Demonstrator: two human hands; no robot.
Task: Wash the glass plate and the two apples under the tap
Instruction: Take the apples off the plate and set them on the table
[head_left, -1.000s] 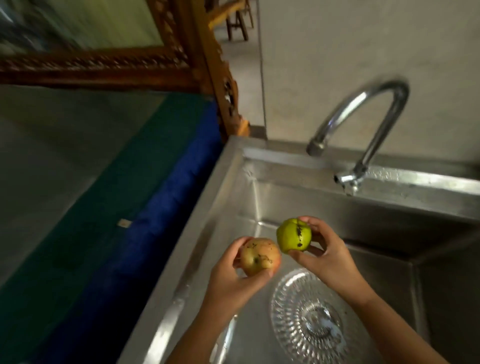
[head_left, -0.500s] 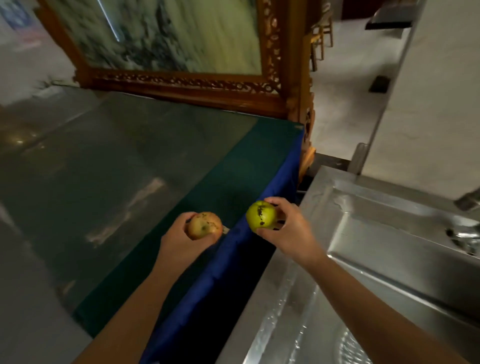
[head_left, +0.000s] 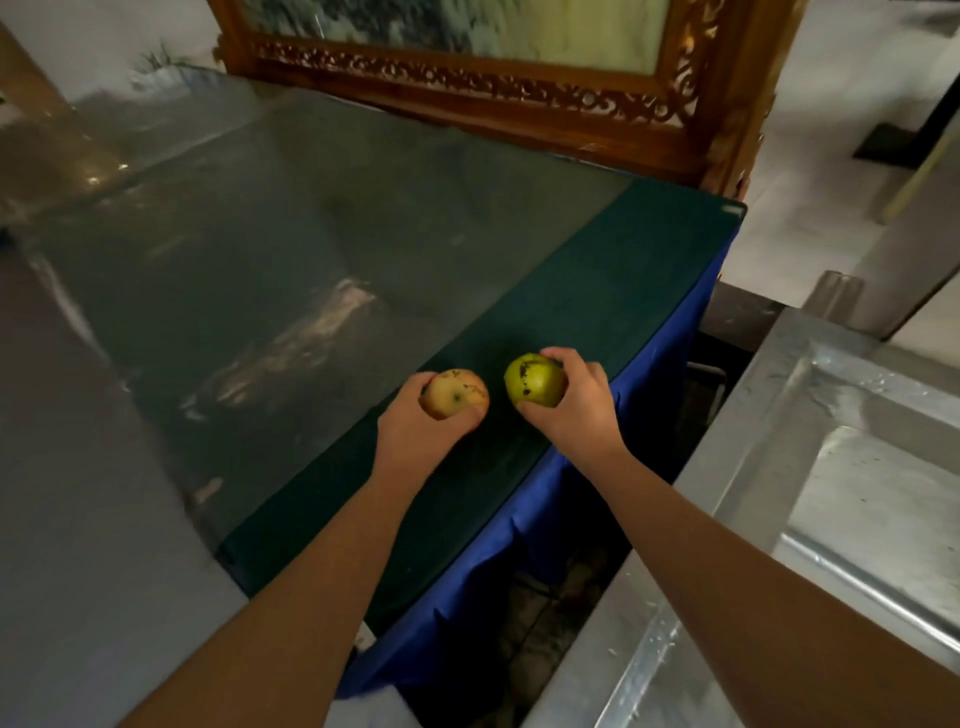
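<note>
My left hand (head_left: 418, 431) grips a reddish-yellow apple (head_left: 457, 392) with dark specks, low over the glass-topped table (head_left: 291, 291). Right beside it, my right hand (head_left: 576, 410) holds a green apple (head_left: 532, 382) with dark spots, near the table's right edge. Whether the apples touch the tabletop is unclear. The steel sink (head_left: 810, 431) lies to the right, only partly in view. The glass plate and the tap are out of view.
A green cloth under the glass and a blue skirt (head_left: 613, 493) cover the table. A carved wooden frame (head_left: 498, 88) stands along the table's far side. A dark gap separates table and sink.
Both hands carried the apples left, from over the sink and plate to low over the table. My view turned left, so tap and plate left the frame.
</note>
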